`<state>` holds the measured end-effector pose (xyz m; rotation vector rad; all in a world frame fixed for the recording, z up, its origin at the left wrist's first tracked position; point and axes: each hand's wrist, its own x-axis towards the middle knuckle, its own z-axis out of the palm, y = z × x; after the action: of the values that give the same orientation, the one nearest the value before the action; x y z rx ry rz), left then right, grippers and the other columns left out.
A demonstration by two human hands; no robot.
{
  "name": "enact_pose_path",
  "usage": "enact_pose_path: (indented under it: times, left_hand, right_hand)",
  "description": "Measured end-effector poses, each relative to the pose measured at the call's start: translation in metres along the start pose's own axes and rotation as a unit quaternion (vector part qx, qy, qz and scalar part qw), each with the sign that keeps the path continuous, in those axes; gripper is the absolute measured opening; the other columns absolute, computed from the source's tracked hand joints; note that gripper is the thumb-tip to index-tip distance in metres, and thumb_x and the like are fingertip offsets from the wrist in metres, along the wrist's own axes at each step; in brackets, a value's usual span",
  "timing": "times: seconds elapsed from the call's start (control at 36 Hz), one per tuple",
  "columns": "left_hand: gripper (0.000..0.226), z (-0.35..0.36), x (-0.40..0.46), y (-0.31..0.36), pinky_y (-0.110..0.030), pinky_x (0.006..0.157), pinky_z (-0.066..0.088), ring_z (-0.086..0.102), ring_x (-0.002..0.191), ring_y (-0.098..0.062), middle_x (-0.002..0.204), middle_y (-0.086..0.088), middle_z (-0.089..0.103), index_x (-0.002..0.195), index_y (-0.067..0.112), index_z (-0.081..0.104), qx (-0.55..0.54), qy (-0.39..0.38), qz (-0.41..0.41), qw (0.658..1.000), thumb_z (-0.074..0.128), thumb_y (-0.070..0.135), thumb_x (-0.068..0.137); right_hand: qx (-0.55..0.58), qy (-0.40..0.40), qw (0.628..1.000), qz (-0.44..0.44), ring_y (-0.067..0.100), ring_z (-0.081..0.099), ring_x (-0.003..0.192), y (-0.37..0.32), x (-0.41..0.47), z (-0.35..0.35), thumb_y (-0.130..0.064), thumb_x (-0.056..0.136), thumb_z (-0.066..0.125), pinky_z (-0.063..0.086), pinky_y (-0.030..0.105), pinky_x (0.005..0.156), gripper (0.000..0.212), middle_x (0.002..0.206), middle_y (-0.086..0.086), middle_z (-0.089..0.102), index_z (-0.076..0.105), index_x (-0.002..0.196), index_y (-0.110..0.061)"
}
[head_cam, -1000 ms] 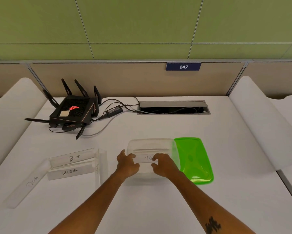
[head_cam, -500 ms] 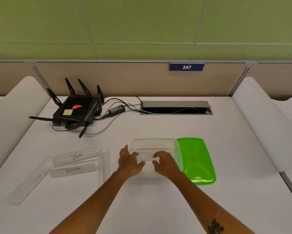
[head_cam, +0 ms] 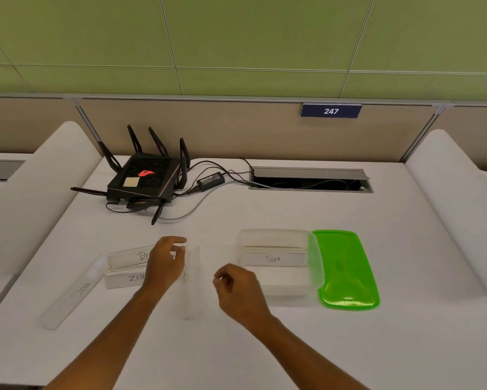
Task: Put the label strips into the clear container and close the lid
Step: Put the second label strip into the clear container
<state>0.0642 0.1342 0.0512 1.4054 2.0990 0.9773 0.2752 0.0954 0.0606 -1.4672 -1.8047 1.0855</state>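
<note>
tiger strip [head_cam: 273, 259] inside clear container [head_cam: 276, 288], lid [head_cam: 346, 271] beside

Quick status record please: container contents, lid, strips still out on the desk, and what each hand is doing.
container: clear plastic container, open, on the white desk
inside: one white label strip marked TIGER
lid: green plastic lid, off, lying beside the container's right side
strips outside: four; BEAR strip, ZEBRA strip, DOG strip, one upright-lying clear strip, text unreadable
left hand: over the BEAR and ZEBRA strips, fingers curled, grasp unclear
right hand: empty, loosely curled, left of the container
</note>
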Motion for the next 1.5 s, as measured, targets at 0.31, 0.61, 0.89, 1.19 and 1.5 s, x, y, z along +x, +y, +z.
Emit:
enact_pose_path:
  times: [0.31,0.61,0.89,1.19,1.5]
  left_hand:
    - [0.047,-0.003,0.051,-0.049,-0.037,0.102,0.05,0.064,0.117,-0.025,0.148,-0.01,0.052,0.145,0.015,0.054,0.122,-0.195,-0.039,0.972,0.061,0.02,0.099]
    - [0.042,0.011,0.08,-0.053,-0.036,0.111,0.043,0.055,0.133,-0.026,0.146,-0.006,0.057,0.139,0.015,0.06,0.139,-0.25,-0.008,0.958,0.062,0.025,0.098]
    - [0.034,0.006,0.091,-0.057,-0.03,0.098,0.05,0.065,0.116,-0.023,0.127,-0.008,0.069,0.131,0.012,0.067,0.135,-0.263,0.006,0.955,0.062,0.022,0.098]
    - [0.033,0.007,0.102,-0.048,-0.03,0.093,0.052,0.067,0.109,-0.024,0.123,-0.009,0.07,0.129,0.014,0.066,0.16,-0.297,0.015,0.941,0.062,0.022,0.098]
    - [0.029,0.004,0.103,-0.038,-0.033,0.095,0.054,0.067,0.107,-0.022,0.119,-0.004,0.071,0.123,0.016,0.067,0.177,-0.305,0.027,0.935,0.061,0.029,0.098]
  right_hand:
    - [0.189,-0.208,0.887,0.366,0.016,0.07,0.081,-0.017,-0.028,0.06,-0.031,0.091,0.071,0.058,0.026,0.065,0.051,0.116,0.007,0.069,0.055,0.136,-0.014]
    - [0.342,-0.16,0.805,0.458,0.022,0.071,0.079,-0.023,-0.035,0.083,-0.022,0.093,0.07,0.059,0.031,0.065,0.032,0.122,0.012,0.065,0.064,0.122,-0.011]
    - [0.417,-0.097,0.759,0.491,0.028,0.071,0.089,-0.022,-0.033,0.083,-0.018,0.09,0.075,0.058,0.032,0.064,0.029,0.123,0.015,0.069,0.072,0.116,-0.005]
    - [0.428,-0.05,0.756,0.493,0.028,0.071,0.09,-0.026,-0.028,0.08,-0.016,0.095,0.069,0.058,0.032,0.063,0.023,0.115,0.016,0.075,0.071,0.114,-0.003]
    - [0.372,-0.042,0.803,0.464,0.025,0.073,0.084,-0.024,-0.021,0.067,-0.016,0.095,0.065,0.06,0.033,0.069,0.015,0.113,0.011,0.074,0.072,0.107,-0.01]
